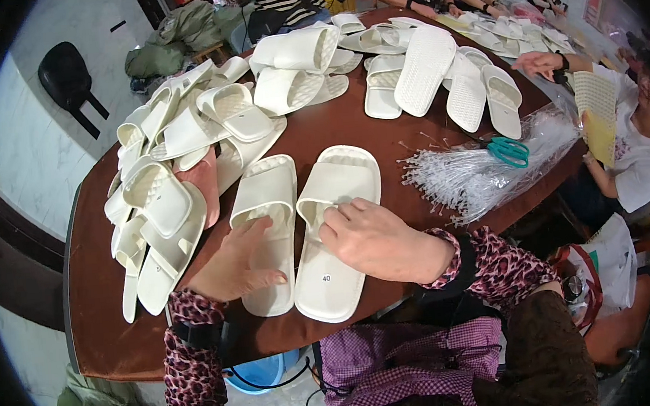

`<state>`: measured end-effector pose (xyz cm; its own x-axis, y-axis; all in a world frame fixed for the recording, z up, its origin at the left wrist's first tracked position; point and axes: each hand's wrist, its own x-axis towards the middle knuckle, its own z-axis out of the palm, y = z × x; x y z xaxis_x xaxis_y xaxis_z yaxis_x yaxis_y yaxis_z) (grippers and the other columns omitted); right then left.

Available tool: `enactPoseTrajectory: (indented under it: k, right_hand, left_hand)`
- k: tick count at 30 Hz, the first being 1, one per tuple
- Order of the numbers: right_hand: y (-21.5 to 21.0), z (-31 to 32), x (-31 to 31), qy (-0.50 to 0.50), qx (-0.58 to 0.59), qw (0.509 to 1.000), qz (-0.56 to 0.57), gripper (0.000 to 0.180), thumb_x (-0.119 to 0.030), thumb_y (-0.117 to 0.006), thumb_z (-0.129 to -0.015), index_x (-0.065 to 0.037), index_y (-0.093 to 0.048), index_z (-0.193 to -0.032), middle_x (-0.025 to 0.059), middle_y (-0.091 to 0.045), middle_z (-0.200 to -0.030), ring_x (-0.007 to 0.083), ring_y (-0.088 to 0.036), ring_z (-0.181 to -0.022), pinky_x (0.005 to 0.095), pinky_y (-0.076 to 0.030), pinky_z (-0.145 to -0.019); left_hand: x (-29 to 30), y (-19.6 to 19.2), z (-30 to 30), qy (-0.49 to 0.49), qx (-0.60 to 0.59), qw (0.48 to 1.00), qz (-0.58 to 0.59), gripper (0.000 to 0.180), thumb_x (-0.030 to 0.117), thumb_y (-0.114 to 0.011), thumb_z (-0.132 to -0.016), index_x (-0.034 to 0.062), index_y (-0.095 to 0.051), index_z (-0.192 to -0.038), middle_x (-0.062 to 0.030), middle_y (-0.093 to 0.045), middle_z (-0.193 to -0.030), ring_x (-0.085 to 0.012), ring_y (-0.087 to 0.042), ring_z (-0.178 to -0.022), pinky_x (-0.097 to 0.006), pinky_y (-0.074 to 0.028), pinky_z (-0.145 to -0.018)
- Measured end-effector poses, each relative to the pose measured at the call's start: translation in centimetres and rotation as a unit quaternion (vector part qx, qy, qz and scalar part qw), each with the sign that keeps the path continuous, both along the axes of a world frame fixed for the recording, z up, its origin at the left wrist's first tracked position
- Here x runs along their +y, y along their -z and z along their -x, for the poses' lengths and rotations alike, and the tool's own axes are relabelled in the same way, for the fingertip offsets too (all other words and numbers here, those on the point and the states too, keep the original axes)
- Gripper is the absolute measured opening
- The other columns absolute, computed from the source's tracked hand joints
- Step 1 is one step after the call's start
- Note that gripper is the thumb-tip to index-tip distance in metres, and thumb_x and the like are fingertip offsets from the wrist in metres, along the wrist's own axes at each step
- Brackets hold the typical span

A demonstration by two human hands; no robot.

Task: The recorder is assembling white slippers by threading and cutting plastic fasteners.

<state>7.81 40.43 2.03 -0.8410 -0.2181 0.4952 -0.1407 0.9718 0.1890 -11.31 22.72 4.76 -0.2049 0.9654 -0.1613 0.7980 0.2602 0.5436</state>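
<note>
Two cream-white slippers lie side by side on the brown table in front of me, toes pointing away. Over the left slipper (267,188) is my left hand (239,261), its fingers toward the strap and its thumb spread across the footbed. This hand is open. My right hand (380,238) is closed, with curled fingertips at the strap edge of the right slipper (332,298). Whether something small is also pinched there is hidden by the fingers. A small dark printed mark shows on that slipper's heel.
Piled white slippers (164,196) cover the table's left; more slippers (425,69) lie at the back. On the right, teal-handled scissors (508,153) rest on a bundle of clear plastic tag fasteners (457,181). Another person (634,148) sits at right, and several people work beyond.
</note>
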Motion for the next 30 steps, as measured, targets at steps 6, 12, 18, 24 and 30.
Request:
enactPoseTrajectory:
  k: [6,12,18,24,30]
  right_hand:
    - [0.6,0.1,0.6,0.023,-0.009,0.999,-0.030,0.014,-0.011,-0.055,-0.072,-0.001,-0.059,-0.079,0.0078,-0.052,-0.076,0.0200,-0.055,-0.072,0.0294,-0.043,-0.066]
    - [-1.4,-2.4,3.3,-0.045,0.036,0.978,0.202,0.025,-0.004,-0.053,-0.073,0.000,-0.055,-0.097,0.0105,-0.053,-0.093,0.0265,-0.056,-0.080,0.0359,-0.046,-0.073]
    - [-1.9,-1.0,9.4,0.079,0.001,0.952,0.295,0.012,-0.005,-0.056,-0.082,0.002,-0.061,-0.090,0.0170,-0.062,-0.082,0.0340,-0.059,-0.079,0.0386,-0.048,-0.071]
    - [0.2,3.1,14.1,0.203,-0.214,0.925,0.240,0.032,-0.025,-0.052,-0.087,0.004,-0.062,-0.079,0.0166,-0.061,-0.068,0.0291,-0.060,-0.057,0.0344,-0.048,-0.058]
    - [0.3,5.2,13.2,0.211,-0.256,0.830,0.448,0.032,-0.025,-0.058,-0.083,0.006,-0.063,-0.072,0.0117,-0.061,-0.061,0.0175,-0.057,-0.045,0.0317,-0.047,-0.048]
  left_hand:
    - [2.6,3.0,-1.6,0.011,0.174,0.985,0.012,0.113,0.065,-0.068,-0.062,-0.0057,-0.022,-0.137,-0.0266,-0.031,-0.137,-0.0420,-0.024,-0.132,-0.051,-0.019,-0.108]
    - [4.0,4.9,-2.0,-0.017,0.258,0.961,-0.099,0.083,0.062,-0.059,-0.075,-0.0065,-0.042,-0.119,-0.0245,-0.047,-0.117,-0.0418,-0.044,-0.110,-0.051,-0.033,-0.092]
    - [4.5,5.1,-1.6,-0.042,0.222,0.963,-0.144,0.073,0.060,-0.055,-0.079,-0.0065,-0.052,-0.108,-0.0201,-0.053,-0.113,-0.0356,-0.046,-0.110,-0.048,-0.033,-0.089]
    - [4.3,5.6,-1.6,-0.043,0.239,0.956,-0.164,0.072,0.060,-0.055,-0.079,-0.0058,-0.052,-0.109,-0.0192,-0.053,-0.113,-0.0353,-0.046,-0.109,-0.047,-0.033,-0.089]
    - [3.8,5.4,-1.5,-0.046,0.239,0.959,-0.146,0.076,0.058,-0.056,-0.079,-0.0072,-0.047,-0.117,-0.0215,-0.049,-0.118,-0.0355,-0.043,-0.113,-0.047,-0.031,-0.091]
